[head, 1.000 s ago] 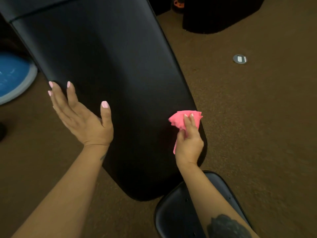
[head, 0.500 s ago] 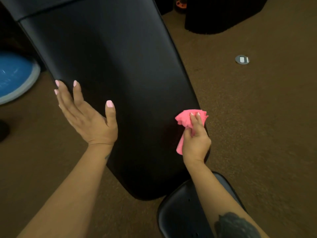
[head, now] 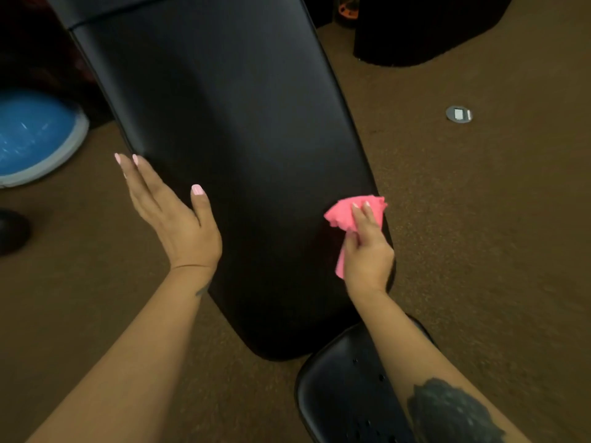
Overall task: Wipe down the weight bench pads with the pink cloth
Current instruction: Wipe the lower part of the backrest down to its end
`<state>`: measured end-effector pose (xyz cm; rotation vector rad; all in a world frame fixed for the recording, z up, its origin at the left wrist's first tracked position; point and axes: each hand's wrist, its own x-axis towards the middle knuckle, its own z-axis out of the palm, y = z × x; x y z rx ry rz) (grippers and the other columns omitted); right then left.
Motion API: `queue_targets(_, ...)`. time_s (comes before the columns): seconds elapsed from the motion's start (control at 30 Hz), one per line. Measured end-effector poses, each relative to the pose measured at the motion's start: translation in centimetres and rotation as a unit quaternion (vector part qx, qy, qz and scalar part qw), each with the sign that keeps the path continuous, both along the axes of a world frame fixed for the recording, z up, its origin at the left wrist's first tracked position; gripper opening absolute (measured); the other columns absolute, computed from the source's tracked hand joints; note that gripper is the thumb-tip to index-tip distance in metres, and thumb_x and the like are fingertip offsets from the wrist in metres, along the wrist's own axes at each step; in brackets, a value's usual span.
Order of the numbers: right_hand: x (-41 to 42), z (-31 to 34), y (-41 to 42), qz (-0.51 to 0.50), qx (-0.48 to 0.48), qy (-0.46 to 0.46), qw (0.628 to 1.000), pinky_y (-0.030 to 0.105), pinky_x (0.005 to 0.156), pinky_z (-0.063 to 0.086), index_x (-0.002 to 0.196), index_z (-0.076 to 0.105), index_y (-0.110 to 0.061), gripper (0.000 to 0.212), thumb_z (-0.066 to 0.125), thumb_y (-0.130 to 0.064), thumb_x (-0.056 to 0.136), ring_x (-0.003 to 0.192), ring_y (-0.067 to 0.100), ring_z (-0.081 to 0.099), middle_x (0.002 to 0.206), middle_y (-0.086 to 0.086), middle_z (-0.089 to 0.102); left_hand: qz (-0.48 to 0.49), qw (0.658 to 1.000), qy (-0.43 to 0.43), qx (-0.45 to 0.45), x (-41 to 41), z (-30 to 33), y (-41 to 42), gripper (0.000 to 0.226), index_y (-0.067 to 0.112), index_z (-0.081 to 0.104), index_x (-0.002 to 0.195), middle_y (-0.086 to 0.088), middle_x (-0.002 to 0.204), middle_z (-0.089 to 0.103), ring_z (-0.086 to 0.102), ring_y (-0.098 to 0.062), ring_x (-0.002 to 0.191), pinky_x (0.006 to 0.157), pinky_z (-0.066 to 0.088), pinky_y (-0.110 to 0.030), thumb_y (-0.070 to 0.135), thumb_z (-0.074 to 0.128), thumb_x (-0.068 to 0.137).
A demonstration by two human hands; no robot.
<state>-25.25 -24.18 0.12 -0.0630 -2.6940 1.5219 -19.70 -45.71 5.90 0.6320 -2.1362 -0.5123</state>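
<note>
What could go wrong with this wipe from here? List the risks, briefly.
1. The pink cloth is bunched small in the right hand at the long pad's right edge, so each pass likely covers a narrow strip and most of the pad could be missed.
2. A cloth tail hangs below the grip; it may slip loose onto the carpet.
3. The seat pad lies under the right forearm and could be overlooked.

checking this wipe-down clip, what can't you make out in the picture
- Long black vinyl back pad, head view: top cut off by the frame edge.
- Crumpled pink cloth: partly hidden under the right hand.
- Small black seat pad: right forearm and bottom edge hide much of it.
- Left hand: palm contact unclear.
</note>
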Motion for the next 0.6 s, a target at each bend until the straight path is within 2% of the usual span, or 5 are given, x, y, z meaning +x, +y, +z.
queue_targets(0.1,1.5,1.0,-2.5,0.068,-0.017,0.047,0.996,-0.007,0.097,0.010,0.127,0.055,-0.022,0.048,0.055,0.004,0.087,0.130,0.004,0.034,0.139,-0.011,0.042,-0.004,0.997,-0.033,0.070,1.8,-1.4,1.4,0.069,-0.012,0.000,0.148,-0.030,0.157,-0.002,-0.002,-0.025,0.147,0.116,-0.007,-0.018,0.021,0.040,0.102)
queue_targets(0.23,4.3,-0.7,-1.7,0.162,0.030,0.077,0.983,-0.002,0.103,0.007,0.129,0.053,-0.024,0.051,0.056,0.004,0.086,0.135,0.009,0.025,0.138,-0.017,0.034,-0.017,0.986,-0.057,0.158,3.8,-2.9,2.9,0.073,0.000,-0.007,0.151,-0.014,0.161,-0.006,-0.006,-0.011,0.144,0.108,-0.008,-0.002,0.024,0.040,0.102)
queue_targets(0.4,4.2,-2.3,0.5,0.139,0.075,0.052,0.986,0.025,0.115,0.010,0.130,0.051,-0.030,0.050,0.054,-0.001,0.089,0.141,0.018,0.016,0.143,-0.015,0.028,-0.022,0.962,-0.099,0.255,5.7,-3.9,4.3,0.078,0.015,-0.015,0.152,0.001,0.162,-0.010,-0.007,-0.005,0.144,0.113,-0.001,-0.019,0.028,0.042,0.101)
queue_targets(0.5,4.5,-1.5,-1.5,0.092,0.036,0.039,0.994,-0.002,0.103,0.003,0.130,0.051,-0.030,0.048,0.052,-0.001,0.091,0.142,0.018,0.013,0.144,-0.015,0.025,-0.016,0.948,-0.122,0.294,7.0,-4.5,5.5,0.078,0.020,-0.016,0.152,0.005,0.162,-0.010,-0.006,-0.008,0.147,0.113,0.002,-0.025,0.032,0.042,0.100)
queue_targets(0.6,6.2,-1.2,-3.7,0.106,0.034,0.051,0.992,-0.012,0.091,0.002,0.135,0.043,-0.031,0.053,0.049,0.000,0.091,0.142,0.016,0.009,0.145,-0.015,0.021,0.000,0.937,-0.141,0.319,8.4,-5.5,7.1,0.077,0.021,-0.014,0.152,0.006,0.162,-0.009,-0.005,-0.009,0.147,0.112,0.002,-0.023,0.033,0.041,0.100)
